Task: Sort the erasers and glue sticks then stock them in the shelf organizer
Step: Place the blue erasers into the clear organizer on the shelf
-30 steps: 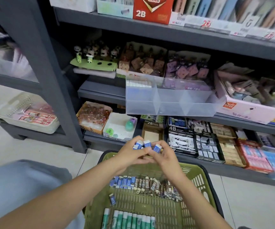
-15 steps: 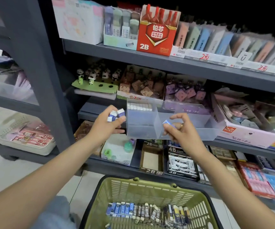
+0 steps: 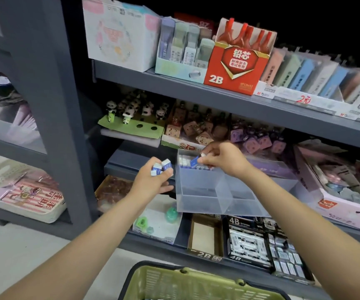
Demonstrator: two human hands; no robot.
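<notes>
A clear plastic shelf organizer (image 3: 200, 198) with compartments sits on the middle shelf. A row of white and blue erasers (image 3: 185, 162) stands at the back of its left compartment. My right hand (image 3: 222, 158) pinches one blue-sleeved eraser (image 3: 194, 162) over that row. My left hand (image 3: 153, 180) grips two blue and white erasers (image 3: 161, 166) just left of the organizer. Only the rim of the green basket (image 3: 187, 280) shows at the bottom, and its contents are out of view.
Grey shelves hold a red 2B lead box (image 3: 235, 63) above, panda figures (image 3: 131, 111) and brown and purple items behind the organizer, a pink box (image 3: 348, 204) to the right, and 2B and 4B boxes (image 3: 248, 241) below. A grey upright (image 3: 45, 105) stands left.
Both hands rose from the basket to the shelf. My right hand carried one eraser over the organizer's front wall to the back row. The view tilted up, hiding the basket's contents.
</notes>
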